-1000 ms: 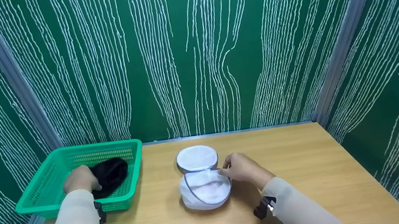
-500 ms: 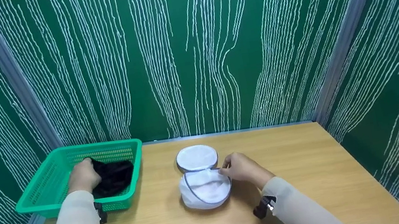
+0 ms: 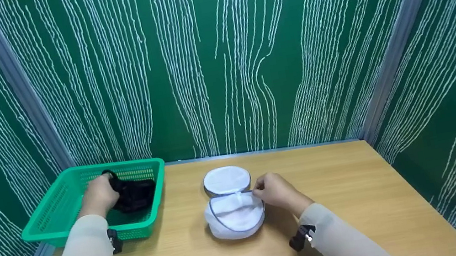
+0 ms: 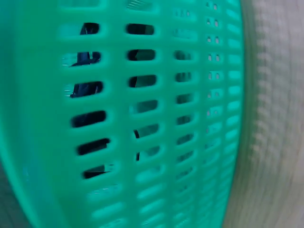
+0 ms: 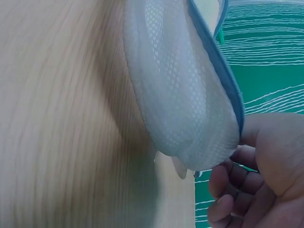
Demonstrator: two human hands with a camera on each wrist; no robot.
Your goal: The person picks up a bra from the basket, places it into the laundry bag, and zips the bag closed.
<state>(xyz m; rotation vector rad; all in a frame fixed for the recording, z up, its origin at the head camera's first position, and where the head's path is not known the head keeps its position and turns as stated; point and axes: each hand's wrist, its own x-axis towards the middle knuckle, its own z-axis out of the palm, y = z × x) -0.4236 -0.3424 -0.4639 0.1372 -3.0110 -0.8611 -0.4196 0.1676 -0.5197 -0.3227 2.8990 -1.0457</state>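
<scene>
My left hand (image 3: pixel 99 195) is inside the green basket (image 3: pixel 160 213) and grips a bunched black cloth item (image 3: pixel 137 194) by its upper left part. Folds of the cloth hang down to the right of the fingers, and a small black loop sticks up above them. My right hand (image 3: pixel 278 191) pinches the dark-edged rim of a white mesh laundry bag (image 3: pixel 231 231) between thumb and fingers. The round lid (image 3: pixel 226 180) of the bag lies folded back behind it. In the right wrist view, the mesh side (image 5: pixel 175 85) bulges over the table and the other fingers curl below the rim.
The wooden table (image 3: pixel 333 175) ends at green panels (image 3: pixel 223 101) with white wavy lines on several sides. Through the slots of the basket wall (image 4: pixel 118 104), dark cloth shows in the left wrist view. Black cameras sit on both wrists.
My left hand has shifted up and to the right within the basket, and the black cloth has moved with it and changed shape. The right hand keeps its place at the bag's rim.
</scene>
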